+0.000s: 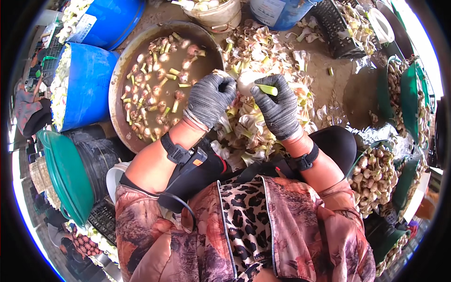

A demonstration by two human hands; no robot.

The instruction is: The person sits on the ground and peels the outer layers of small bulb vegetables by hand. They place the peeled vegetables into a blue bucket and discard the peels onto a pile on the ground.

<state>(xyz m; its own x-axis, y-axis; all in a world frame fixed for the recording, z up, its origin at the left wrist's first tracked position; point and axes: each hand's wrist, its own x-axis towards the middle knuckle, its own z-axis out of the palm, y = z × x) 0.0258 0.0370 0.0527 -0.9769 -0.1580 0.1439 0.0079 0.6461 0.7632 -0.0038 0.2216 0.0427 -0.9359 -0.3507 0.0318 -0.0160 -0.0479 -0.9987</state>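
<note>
A white garlic bulb (246, 83) with a cut green stem (266, 89) is between my two hands. My right hand (276, 105), in a grey knit glove, grips the bulb by its stem. My left hand (211, 98), gloved the same way, is at the bulb's left with its fingers curled; a bit of pale peel shows at its fingertips, and whether it holds anything more I cannot tell. Left of my hands, a wide round basin (116, 75) of murky water holds many garlic bulbs with short stems. Beneath my hands lies a heap of garlic peelings (257, 123).
Blue buckets (90, 84) of pale peeled pieces stand at the left beside a green basin (67, 179). A whitish bucket (218, 17) is at the top. A black crate (329, 30) is at upper right. Unpeeled garlic (375, 174) fills a container at the right.
</note>
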